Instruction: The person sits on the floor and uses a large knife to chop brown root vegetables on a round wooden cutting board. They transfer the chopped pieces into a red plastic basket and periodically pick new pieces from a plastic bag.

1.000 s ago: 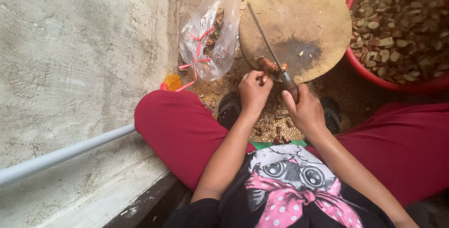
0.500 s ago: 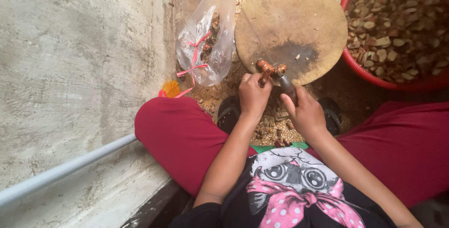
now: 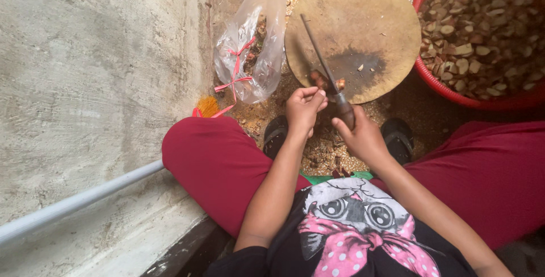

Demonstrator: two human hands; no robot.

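On the floor, head view: person sits cross-legged in red trousers, a round wooden chopping board (image 3: 363, 33) right in front of the knees.
Right hand: the right hand (image 3: 363, 138) has its fingers wrapped tight round the handle of a long thin knife (image 3: 321, 61), blade lying across the board.
Left hand: the left hand (image 3: 304, 106) pinches a small brown nut piece (image 3: 318, 78) at the near edge of the board, just under the blade.
Done so far: looks like plenty is through already, the red basket (image 3: 448, 92) on the right is heaped with cut brown pieces, and shell scraps (image 3: 323, 152) litter the floor between the feet.
Left to do: a clear plastic bag (image 3: 250, 50) tied with red string, just beside the board on the left, seems to have some pieces inside; how many, I can't tell.
Wall side: bare concrete wall, pale pipe (image 3: 79, 203) running along it.
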